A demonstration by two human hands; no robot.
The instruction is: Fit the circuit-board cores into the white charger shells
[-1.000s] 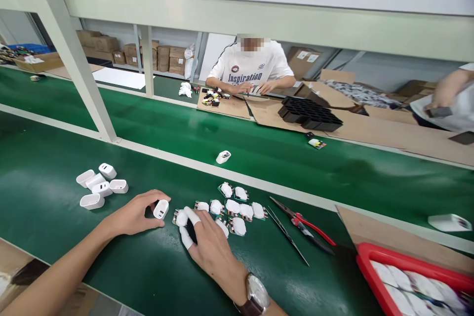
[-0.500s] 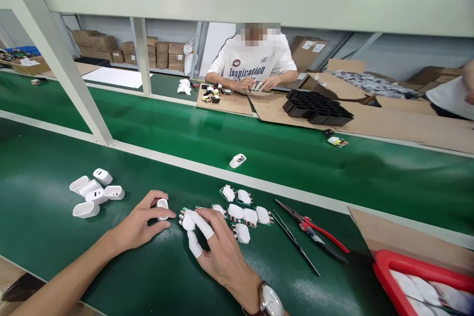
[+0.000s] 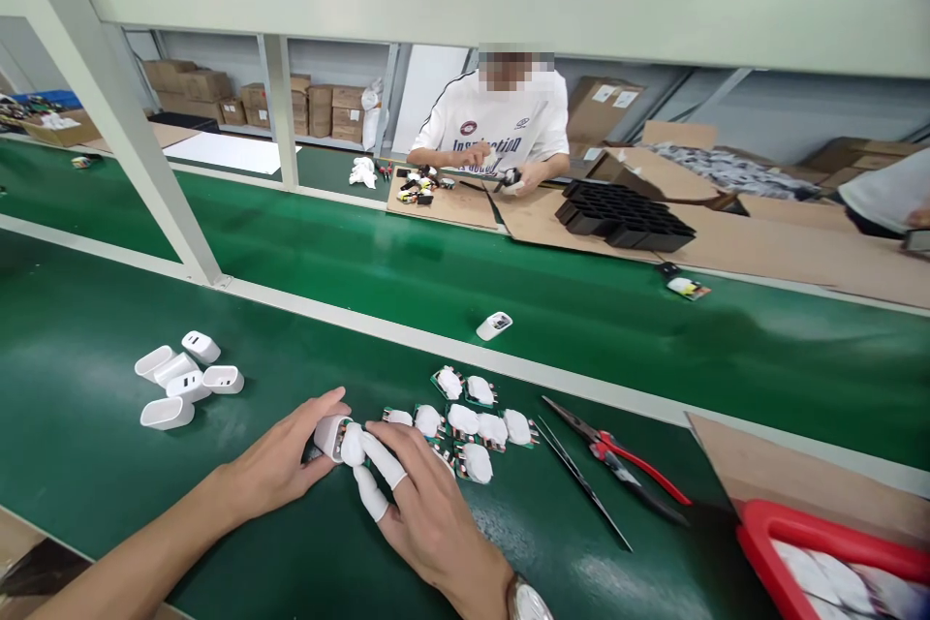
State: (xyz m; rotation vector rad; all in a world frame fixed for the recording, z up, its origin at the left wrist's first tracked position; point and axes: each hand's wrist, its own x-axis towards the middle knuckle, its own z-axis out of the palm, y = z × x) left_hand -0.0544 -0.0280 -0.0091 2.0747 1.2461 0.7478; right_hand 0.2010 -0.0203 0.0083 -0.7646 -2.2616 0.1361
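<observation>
Left hand (image 3: 280, 465) curled round a small white plastic charger shell (image 3: 328, 433) on the green desk (image 3: 108, 465), right hand (image 3: 428, 513) in white finger cots pinching a white-padded green circuit board (image 3: 354, 444) at the shell's open end, more padded boards (image 3: 472, 421) just beside, red-handled pliers (image 3: 617, 453) near

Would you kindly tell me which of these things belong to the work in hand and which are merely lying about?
In hand: left hand holding white shell; right hand pinching padded board; spare boards; empty shells.
Lying about: red pliers; tweezers; lone charger on the belt; black trays.
</observation>
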